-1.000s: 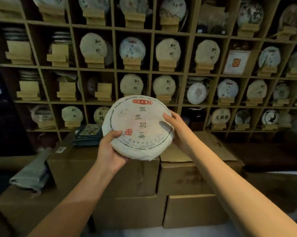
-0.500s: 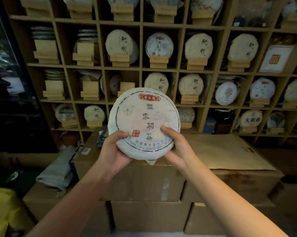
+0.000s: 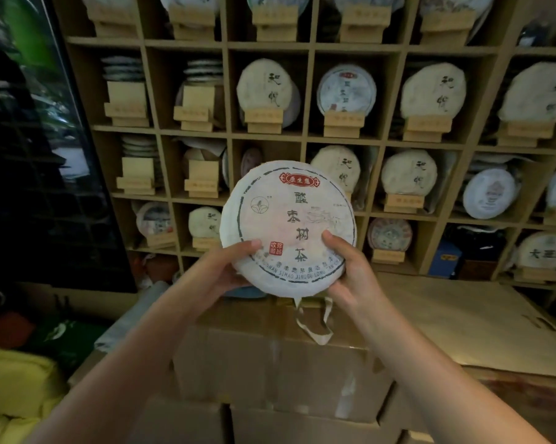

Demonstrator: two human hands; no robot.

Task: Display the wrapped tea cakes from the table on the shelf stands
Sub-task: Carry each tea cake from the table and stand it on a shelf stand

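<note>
Behind the grip, a wall-wide wooden shelf [image 3: 305, 136] of square cubbies, nearly every cubby fitted with a stepped wooden stand. Above and to the right of the grip, stands bearing upright paper-wrapped cakes, several brushed with black characters. Up and left of the grip, two bare stands [image 3: 131, 104] with flat stacks of cakes lying behind them; directly behind the held cake, a cubby mostly hidden. Far left of the grip, a dark glass panel [image 3: 46, 155] with greenery reflected. Below the grip, stacked brown cardboard boxes [image 3: 270, 363], tape across the nearest lid. Down and left, something yellow [image 3: 14, 389] at the frame corner, beside a dark green bundle.

Held up between both hands, at the centre of the view and in front of the lower shelf rows: a round wrapped tea cake [image 3: 288, 227], face towards the camera, upright. White paper wrapper, red banner label at the top, a column of dark characters down the middle, small leaf logo at left, red seal low on the left, a dark ring with lettering around the rim. Loose strip of paper [image 3: 313, 322] dangling from the bottom edge.

Left hand [image 3: 219, 270] gripping the lower left rim, thumb over the face. Right hand [image 3: 350, 267] gripping the lower right rim, thumb likewise on the front, fingers behind.
</note>
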